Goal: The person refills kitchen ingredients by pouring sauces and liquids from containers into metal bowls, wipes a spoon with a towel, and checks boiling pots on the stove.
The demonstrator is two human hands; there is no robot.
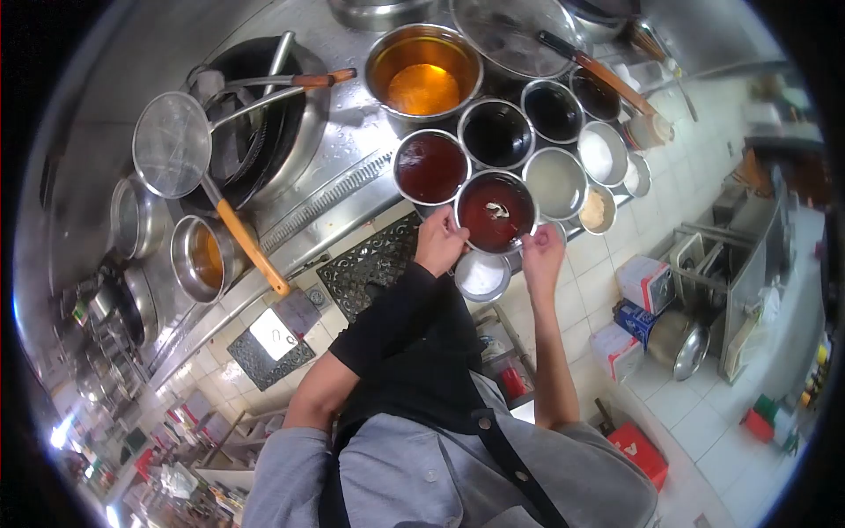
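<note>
In the head view, a round steel pot of dark red sauce sits in front of me, with a small pale patch on the sauce. My left hand pinches its rim at the near left. At the near right, the fingers of my right hand are closed on the same rim. Just below this pot, partly under it, is a steel bowl of white powder. Another pot of red sauce stands to the left, and a pot of cloudy pale liquid to the right.
Several pots of dark liquid stand behind, beside a large pot of amber oil. A wok holds ladles at left, and a wooden-handled strainer extends over the counter edge. Bowls of powder line the right.
</note>
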